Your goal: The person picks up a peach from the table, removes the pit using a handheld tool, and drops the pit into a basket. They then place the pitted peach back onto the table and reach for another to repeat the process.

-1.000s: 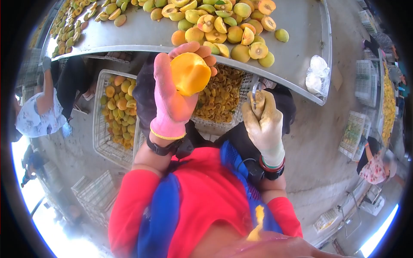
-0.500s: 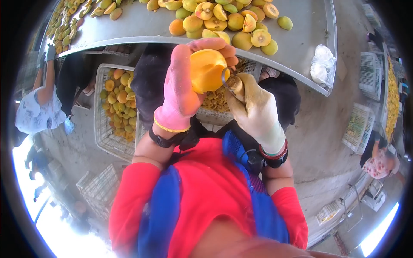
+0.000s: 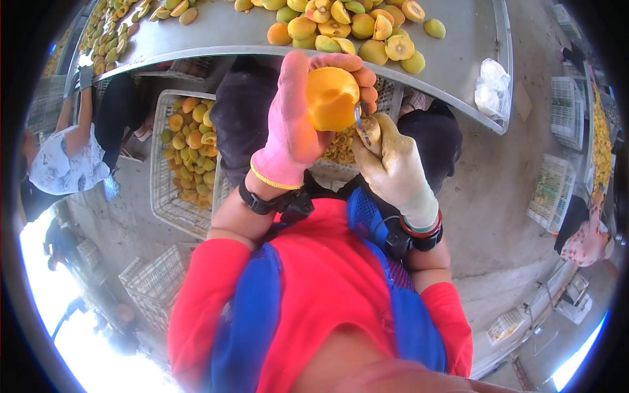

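Observation:
My left hand (image 3: 293,124), in a pink glove, holds a yellow peach half (image 3: 331,98) with its bright orange flesh showing. The fingers curl over its far side. In my right hand (image 3: 396,164), gloved in stained white, is a pitting knife (image 3: 370,131) with a short wooden handle and a curved metal loop. That loop is at the right edge of the peach; whether it touches the flesh cannot be made out. Below both hands, a crate holds yellow peel-like scraps (image 3: 339,149), partly hidden by the hands and legs.
Cut and whole peaches (image 3: 354,29) are heaped on a metal table (image 3: 445,72), with a clear plastic bag (image 3: 491,88) near its right corner. To the left stands a white crate of peaches (image 3: 157,190). Co-workers (image 3: 65,160) are at both sides, and stacked crates (image 3: 157,278) stand lower left.
Both hands, with the peach half and the knife, have shifted slightly right in view. The peach half appears turned a little; the knife loop stays beside its right edge.

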A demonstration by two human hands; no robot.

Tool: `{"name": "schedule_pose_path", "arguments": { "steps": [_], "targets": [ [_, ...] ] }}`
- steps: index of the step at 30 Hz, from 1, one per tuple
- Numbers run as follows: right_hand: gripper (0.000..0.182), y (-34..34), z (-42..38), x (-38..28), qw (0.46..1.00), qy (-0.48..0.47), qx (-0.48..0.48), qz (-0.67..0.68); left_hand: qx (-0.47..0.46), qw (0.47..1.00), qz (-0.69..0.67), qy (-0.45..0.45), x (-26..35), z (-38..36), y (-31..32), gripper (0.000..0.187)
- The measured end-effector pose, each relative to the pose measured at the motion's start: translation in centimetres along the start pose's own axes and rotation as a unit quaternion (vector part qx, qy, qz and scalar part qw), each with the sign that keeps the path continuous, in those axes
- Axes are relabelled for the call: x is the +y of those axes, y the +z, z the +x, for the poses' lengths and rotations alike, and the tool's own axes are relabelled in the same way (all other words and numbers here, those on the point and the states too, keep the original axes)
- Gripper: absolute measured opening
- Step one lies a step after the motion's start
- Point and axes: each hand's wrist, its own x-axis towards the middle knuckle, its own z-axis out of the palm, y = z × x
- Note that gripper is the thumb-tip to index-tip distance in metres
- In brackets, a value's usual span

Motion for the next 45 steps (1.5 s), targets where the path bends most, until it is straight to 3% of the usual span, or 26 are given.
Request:
{"name": "schedule_pose_path", "arguments": {
  "steps": [4, 9, 11, 13, 15, 19, 25, 28, 31, 34, 40, 44, 45],
  "targets": [
    [0.008, -0.2, -0.7, -0.8, 0.996, 0.065, -0.008, 0.056, -0.006, 1.000, -0.019, -0.007, -0.3, -0.4, 0.2, 0.069],
    [0.014, 0.2, -1.7, -0.2, 0.999, -0.033, 0.000, -0.012, -0.032, 0.994, -0.098, -0.040, -0.6, -0.9, 0.0, 0.066],
    [0.015, 0.5, -2.0, -0.3, 1.000, -0.017, -0.002, -0.010, -0.025, 0.996, -0.075, -0.039, -0.5, -1.2, -0.1, 0.067],
    [0.016, 0.8, -2.4, -0.9, 0.995, 0.076, -0.002, 0.057, -0.010, 0.998, -0.047, -0.037, -0.5, -1.6, 0.5, 0.068],
    [0.016, 1.7, -3.0, -1.5, 0.993, 0.088, -0.005, 0.082, 0.015, 0.999, -0.013, -0.035, -0.2, -2.3, 1.6, 0.070],
    [0.016, 2.1, -3.0, -2.1, 0.979, 0.087, 0.005, 0.185, -0.025, 0.999, 0.000, -0.019, 0.4, -2.8, 2.4, 0.075],
    [0.017, 1.3, -3.3, -2.6, 0.865, 0.234, -0.095, 0.433, -0.052, 0.997, 0.044, 0.040, 0.0, -3.1, 2.8, 0.082],
    [0.016, 1.8, -3.4, -2.9, 0.914, 0.158, -0.102, 0.361, -0.050, 0.991, 0.113, 0.055, 0.1, -3.5, 3.3, 0.085],
    [0.015, 1.4, -3.4, -3.1, 0.903, 0.180, -0.131, 0.368, -0.063, 0.988, 0.125, 0.065, -0.1, -3.8, 3.1, 0.087],
    [0.015, 1.9, -3.6, -2.1, 0.922, 0.100, -0.144, 0.344, -0.075, 0.983, 0.150, 0.079, -0.4, -4.2, 2.9, 0.089],
    [0.016, 0.7, -4.1, -3.0, 0.939, 0.107, -0.143, 0.293, -0.066, 0.994, 0.082, 0.029, 0.3, -3.2, 1.3, 0.086],
    [0.016, -0.3, -4.1, -3.7, 0.916, 0.186, -0.133, 0.331, -0.124, 0.989, -0.061, 0.052, 0.2, -2.6, 0.7, 0.082],
    [0.014, 0.5, -4.5, -2.9, 0.904, 0.202, -0.116, 0.360, -0.105, 0.992, -0.037, 0.063, 0.3, -2.7, 0.7, 0.081]
  ]
}}
